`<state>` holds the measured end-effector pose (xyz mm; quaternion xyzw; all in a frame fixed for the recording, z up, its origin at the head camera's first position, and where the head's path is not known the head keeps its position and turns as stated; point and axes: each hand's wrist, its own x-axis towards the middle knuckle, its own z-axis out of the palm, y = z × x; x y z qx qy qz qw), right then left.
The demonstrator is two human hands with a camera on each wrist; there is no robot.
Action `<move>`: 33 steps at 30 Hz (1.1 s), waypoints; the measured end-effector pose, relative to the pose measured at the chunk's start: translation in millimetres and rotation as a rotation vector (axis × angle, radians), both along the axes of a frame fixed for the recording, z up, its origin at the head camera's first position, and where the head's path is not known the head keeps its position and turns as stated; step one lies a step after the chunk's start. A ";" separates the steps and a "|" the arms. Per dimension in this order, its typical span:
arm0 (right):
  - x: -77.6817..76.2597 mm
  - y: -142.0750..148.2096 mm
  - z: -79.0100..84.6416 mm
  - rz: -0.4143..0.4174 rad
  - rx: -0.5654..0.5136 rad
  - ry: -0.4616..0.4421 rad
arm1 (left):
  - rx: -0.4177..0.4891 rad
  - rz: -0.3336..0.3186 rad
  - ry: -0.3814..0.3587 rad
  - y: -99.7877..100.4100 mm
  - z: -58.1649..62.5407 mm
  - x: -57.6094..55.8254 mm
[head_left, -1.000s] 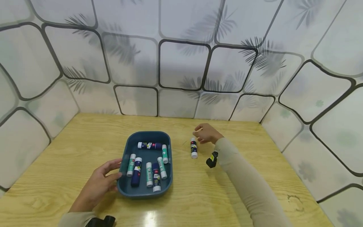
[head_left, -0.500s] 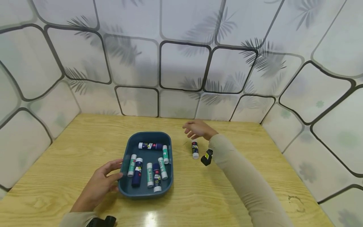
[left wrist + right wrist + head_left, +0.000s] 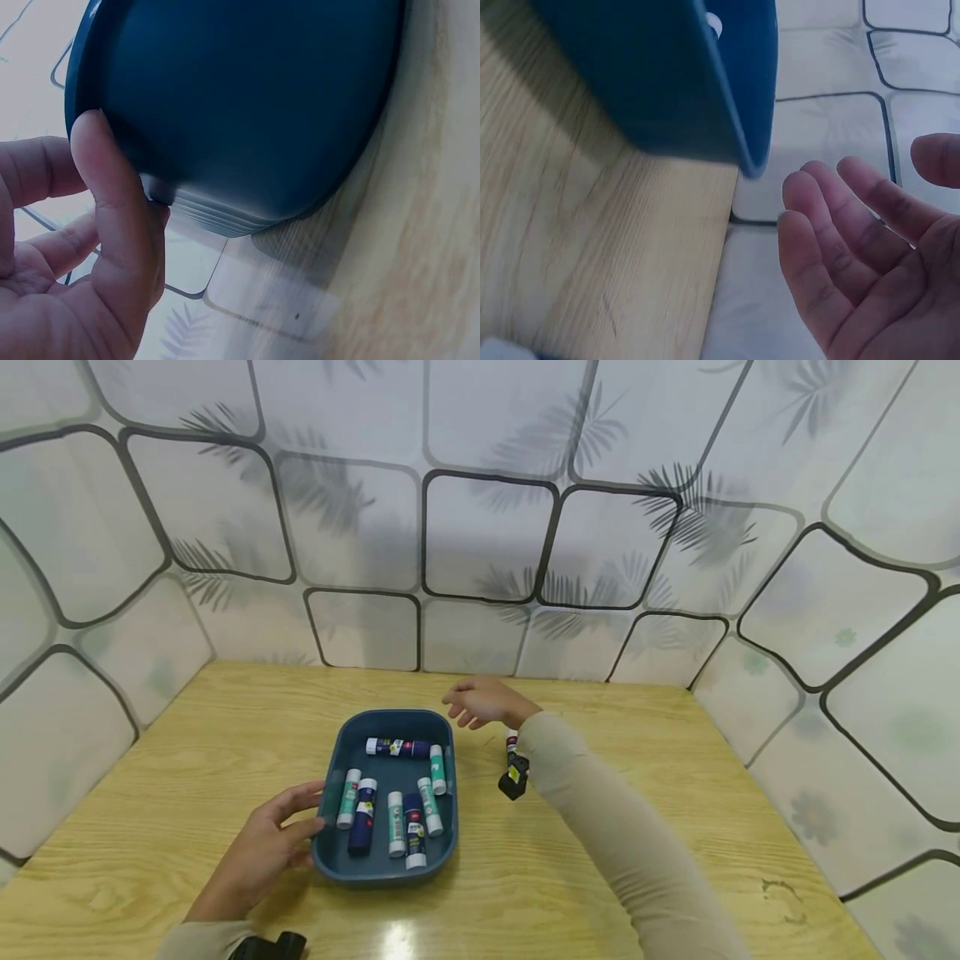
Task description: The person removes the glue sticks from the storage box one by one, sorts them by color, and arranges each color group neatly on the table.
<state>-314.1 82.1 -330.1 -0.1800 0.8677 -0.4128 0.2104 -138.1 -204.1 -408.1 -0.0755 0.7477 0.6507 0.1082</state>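
Observation:
A blue plastic bin [image 3: 442, 852] stands on the table with several navy and teal-green glue sticks [image 3: 362, 817] lying in it. My left hand [image 3: 262, 843] touches the bin's left rim, its thumb [image 3: 97, 150] against the edge and the fingers along the outside. Near the far right corner of the bin, my right hand [image 3: 487, 700] is raised with relaxed, slightly bent fingers [image 3: 802, 255] and nothing in it. Another navy glue stick [image 3: 512, 743] lies on the table to the right of the bin, partly hidden behind the right wrist's camera.
A light wooden table [image 3: 600, 860] spreads under everything. Patterned white panels [image 3: 480, 543] with dark outlines close off its back and both sides. A dark curved mark [image 3: 783, 900] shows on the table at the right.
My right hand has moved left from above the loose glue stick toward the bin's far right corner. The left hand, the bin and the glue sticks stay in place.

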 end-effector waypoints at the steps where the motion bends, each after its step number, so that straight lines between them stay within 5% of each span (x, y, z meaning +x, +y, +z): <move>1: 0.5 -4.4 0.2 0.009 0.001 0.000 | -0.004 -0.001 0.003 -0.4 0.1 0.1; 8: 3.1 -35.8 4.3 0.088 0.039 -0.025 | -0.021 -0.005 0.005 -1.8 1.3 -0.8; 25: -3.6 -81.5 -4.4 0.241 0.205 -0.266 | -0.019 -0.005 -0.008 -2.4 1.1 -1.8; 33: -5.2 -89.4 -12.9 0.262 0.283 -0.256 | -0.007 -0.002 -0.012 -0.8 1.4 -0.5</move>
